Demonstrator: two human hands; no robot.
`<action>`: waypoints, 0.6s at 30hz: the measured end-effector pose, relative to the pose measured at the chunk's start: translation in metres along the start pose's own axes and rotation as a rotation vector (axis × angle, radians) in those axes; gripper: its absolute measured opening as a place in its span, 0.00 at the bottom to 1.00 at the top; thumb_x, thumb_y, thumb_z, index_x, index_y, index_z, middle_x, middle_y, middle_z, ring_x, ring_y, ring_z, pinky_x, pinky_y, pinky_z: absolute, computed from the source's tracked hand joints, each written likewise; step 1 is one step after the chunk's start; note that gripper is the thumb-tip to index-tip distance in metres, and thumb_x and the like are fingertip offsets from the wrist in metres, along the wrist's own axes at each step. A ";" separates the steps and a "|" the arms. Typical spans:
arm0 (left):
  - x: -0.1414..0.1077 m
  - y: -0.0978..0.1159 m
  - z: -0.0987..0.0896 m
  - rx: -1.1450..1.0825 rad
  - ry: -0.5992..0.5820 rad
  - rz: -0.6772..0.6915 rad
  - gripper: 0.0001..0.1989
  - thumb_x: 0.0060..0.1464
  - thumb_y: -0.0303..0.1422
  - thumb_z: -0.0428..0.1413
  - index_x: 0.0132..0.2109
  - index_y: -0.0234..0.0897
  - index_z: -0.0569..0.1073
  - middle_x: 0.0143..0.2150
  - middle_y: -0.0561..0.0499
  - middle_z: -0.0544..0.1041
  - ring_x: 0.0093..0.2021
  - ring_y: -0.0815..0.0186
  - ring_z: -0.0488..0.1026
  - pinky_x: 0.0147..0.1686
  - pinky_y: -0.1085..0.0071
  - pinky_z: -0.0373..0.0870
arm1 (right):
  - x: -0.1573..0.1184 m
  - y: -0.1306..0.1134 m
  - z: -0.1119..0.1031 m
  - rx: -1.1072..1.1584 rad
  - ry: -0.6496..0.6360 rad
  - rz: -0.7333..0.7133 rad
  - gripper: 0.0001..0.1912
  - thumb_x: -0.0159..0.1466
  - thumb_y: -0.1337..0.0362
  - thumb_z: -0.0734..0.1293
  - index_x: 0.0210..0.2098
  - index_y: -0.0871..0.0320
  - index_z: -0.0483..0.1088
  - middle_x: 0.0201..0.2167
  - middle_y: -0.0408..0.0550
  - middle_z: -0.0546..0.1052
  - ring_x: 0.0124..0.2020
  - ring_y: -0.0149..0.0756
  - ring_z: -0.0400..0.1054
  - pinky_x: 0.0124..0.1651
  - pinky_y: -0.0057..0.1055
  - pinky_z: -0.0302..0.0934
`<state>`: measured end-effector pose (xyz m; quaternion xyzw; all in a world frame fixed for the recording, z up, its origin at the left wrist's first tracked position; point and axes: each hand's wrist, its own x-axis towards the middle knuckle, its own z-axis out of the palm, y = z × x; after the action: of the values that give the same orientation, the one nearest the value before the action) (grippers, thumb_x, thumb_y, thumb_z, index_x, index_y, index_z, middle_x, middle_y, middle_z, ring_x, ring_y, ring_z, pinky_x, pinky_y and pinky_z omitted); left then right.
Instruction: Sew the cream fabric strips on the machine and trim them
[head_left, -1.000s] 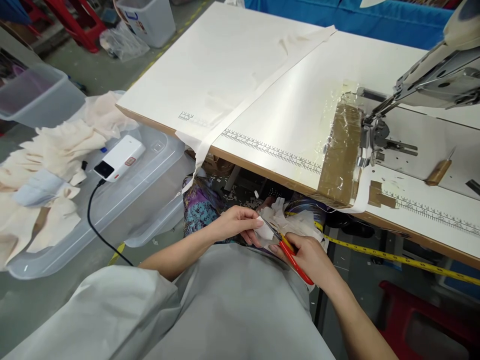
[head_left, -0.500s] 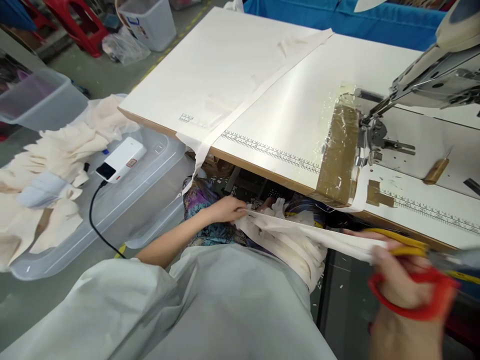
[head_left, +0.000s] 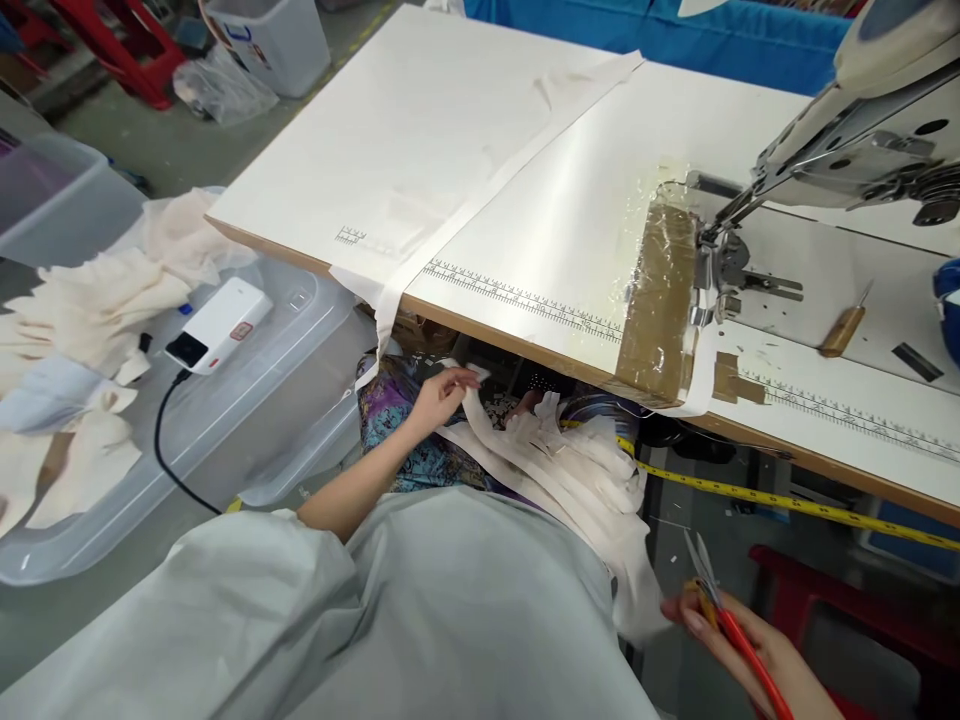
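My left hand (head_left: pixel 441 400) pinches the end of a cream fabric strip (head_left: pixel 480 412) below the front edge of the sewing table. From there the strip runs slack into a heap of similar cream strips (head_left: pixel 577 465) over my lap. At the lower right, my right hand (head_left: pixel 742 645) is closed around scissors (head_left: pixel 739 640) with red and yellow handles, blades pointing up. Its fingertips are beside the lower end of the heap (head_left: pixel 637 590); I cannot tell whether they grip that cloth.
The white table (head_left: pixel 300 150) carries a sewing machine (head_left: pixel 862 130), a wooden-handled awl (head_left: pixel 844 325) and a long cloth strip (head_left: pixel 480 200). A yellow tape measure (head_left: pixel 750 492) hangs at right, above a red stool (head_left: pixel 795 590). On a plastic bin (head_left: pixel 300 350) lies a white device (head_left: pixel 221 325).
The strip that was taut between my hands is now slack. My right hand has dropped lower and nearer, its scissors turned upward. My left hand has risen slightly. The view has shifted a little.
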<state>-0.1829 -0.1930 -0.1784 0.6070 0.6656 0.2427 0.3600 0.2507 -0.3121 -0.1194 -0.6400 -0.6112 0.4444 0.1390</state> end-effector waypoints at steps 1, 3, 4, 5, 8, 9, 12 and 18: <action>-0.008 0.014 0.002 -0.126 0.007 0.058 0.19 0.62 0.33 0.41 0.47 0.30 0.74 0.40 0.43 0.79 0.42 0.64 0.75 0.45 0.71 0.69 | 0.008 -0.011 0.011 0.031 -0.038 0.009 0.18 0.56 0.45 0.70 0.28 0.54 0.74 0.29 0.53 0.80 0.32 0.49 0.77 0.34 0.37 0.73; -0.026 0.042 0.005 -0.343 -0.031 0.211 0.22 0.62 0.43 0.42 0.36 0.33 0.75 0.31 0.44 0.78 0.36 0.63 0.74 0.41 0.70 0.69 | 0.027 -0.036 0.032 0.155 0.046 -0.013 0.18 0.58 0.45 0.68 0.30 0.54 0.70 0.36 0.55 0.80 0.40 0.50 0.76 0.42 0.39 0.72; -0.035 0.055 0.006 -0.407 -0.067 0.296 0.24 0.62 0.46 0.43 0.32 0.34 0.75 0.28 0.44 0.76 0.34 0.63 0.73 0.39 0.69 0.69 | 0.038 -0.050 0.043 0.253 0.039 -0.034 0.17 0.60 0.46 0.67 0.34 0.54 0.69 0.42 0.57 0.80 0.45 0.51 0.75 0.47 0.42 0.70; -0.043 0.066 0.006 -0.442 -0.109 0.384 0.25 0.62 0.48 0.43 0.29 0.35 0.74 0.25 0.44 0.75 0.32 0.63 0.71 0.38 0.68 0.68 | 0.048 -0.064 0.054 0.353 0.000 -0.086 0.17 0.61 0.46 0.66 0.37 0.54 0.68 0.46 0.58 0.78 0.49 0.51 0.73 0.51 0.43 0.67; -0.059 0.085 0.007 -0.498 -0.207 0.622 0.26 0.63 0.47 0.43 0.25 0.37 0.71 0.21 0.45 0.72 0.26 0.65 0.67 0.35 0.66 0.67 | 0.075 -0.101 0.081 0.536 -0.088 -0.251 0.19 0.61 0.46 0.67 0.41 0.53 0.65 0.48 0.57 0.75 0.50 0.48 0.71 0.52 0.42 0.65; -0.062 0.087 0.008 -0.515 -0.218 0.680 0.25 0.63 0.46 0.43 0.24 0.37 0.70 0.20 0.46 0.71 0.25 0.65 0.66 0.34 0.66 0.67 | 0.081 -0.111 0.088 0.550 -0.083 -0.277 0.19 0.60 0.46 0.67 0.41 0.53 0.65 0.43 0.54 0.76 0.45 0.45 0.72 0.48 0.40 0.67; -0.066 0.083 0.011 -0.563 -0.209 0.724 0.19 0.63 0.41 0.47 0.26 0.36 0.68 0.22 0.48 0.70 0.26 0.67 0.66 0.33 0.68 0.66 | 0.091 -0.131 0.100 0.534 -0.010 -0.299 0.14 0.61 0.51 0.68 0.38 0.53 0.66 0.32 0.45 0.72 0.32 0.36 0.68 0.36 0.32 0.65; -0.064 0.076 0.019 -0.819 -0.156 0.112 0.21 0.53 0.44 0.61 0.48 0.36 0.67 0.44 0.46 0.71 0.28 0.74 0.67 0.27 0.76 0.63 | 0.095 -0.149 0.100 0.341 0.025 -0.424 0.11 0.61 0.58 0.70 0.37 0.54 0.65 0.33 0.44 0.70 0.33 0.35 0.65 0.36 0.30 0.61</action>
<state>-0.1198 -0.2471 -0.1206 0.4655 0.4509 0.4596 0.6072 0.0648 -0.2308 -0.1064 -0.4706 -0.6460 0.4941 0.3423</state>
